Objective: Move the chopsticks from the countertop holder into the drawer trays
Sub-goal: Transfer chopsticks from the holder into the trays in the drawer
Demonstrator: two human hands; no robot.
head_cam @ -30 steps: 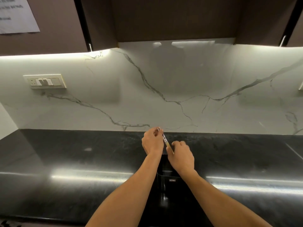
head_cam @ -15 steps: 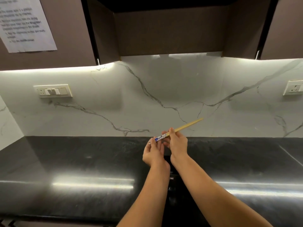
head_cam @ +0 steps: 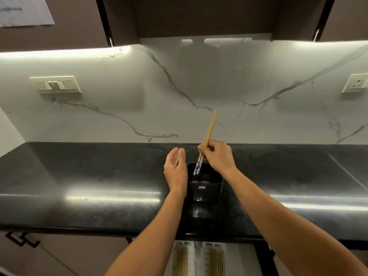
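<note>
Chopsticks point(head_cam: 207, 140), pinched by the right hand point(head_cam: 219, 156) mid-frame; left hand point(head_cam: 175, 168) open, empty; loosely held, they could probably slip.

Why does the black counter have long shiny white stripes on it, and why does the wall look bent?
Head view: lights under the cabinets reflect as glare streaks on the glossy countertop; the wide-angle lens bows the marble backsplash and counter edges, so straight lines curve.

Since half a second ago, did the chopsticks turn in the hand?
Yes. The chopsticks swung from nearly level to steep, bare tips up the marble wall, in the right hand.
</note>
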